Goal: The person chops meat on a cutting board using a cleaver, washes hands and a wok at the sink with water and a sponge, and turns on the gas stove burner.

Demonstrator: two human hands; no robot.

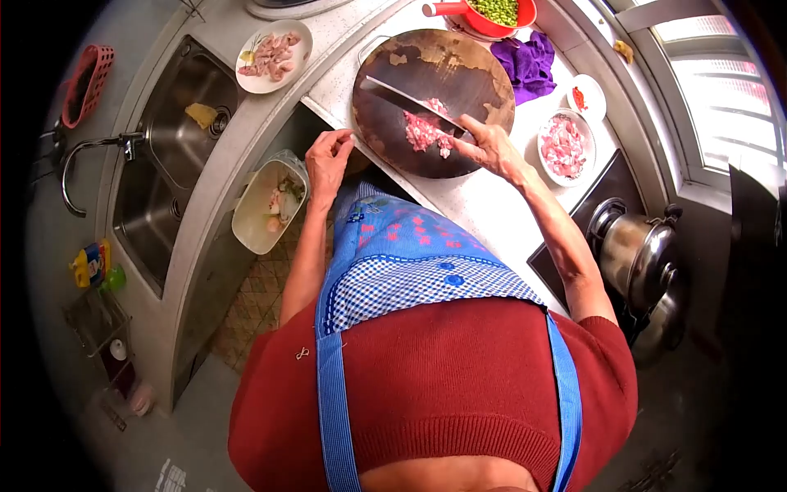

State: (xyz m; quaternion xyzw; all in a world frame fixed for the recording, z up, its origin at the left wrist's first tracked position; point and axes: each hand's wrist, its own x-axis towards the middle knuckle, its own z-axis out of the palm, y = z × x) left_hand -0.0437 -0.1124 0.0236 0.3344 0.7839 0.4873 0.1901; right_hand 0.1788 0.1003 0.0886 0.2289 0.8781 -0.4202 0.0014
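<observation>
My right hand [490, 149] grips the handle of a cleaver [403, 100], its blade lying across the round wooden chopping board [475, 70]. Chopped pink meat [422, 133] is heaped on the board beside the blade. My left hand [328, 164] is off the board's left side, above the counter edge, with thumb and fingers pinched together; what is between them, if anything, is too small to tell. Below and left of it stands a pale plastic bin [250, 221] with food scraps inside.
A bowl of meat [566, 148] and a small dish with red pieces [580, 98] stand at right, near a steel pot [635, 258]. Behind the board are a purple cloth [525, 67] and a red colander [492, 25]. A meat plate [256, 80] sits by the sink [164, 123].
</observation>
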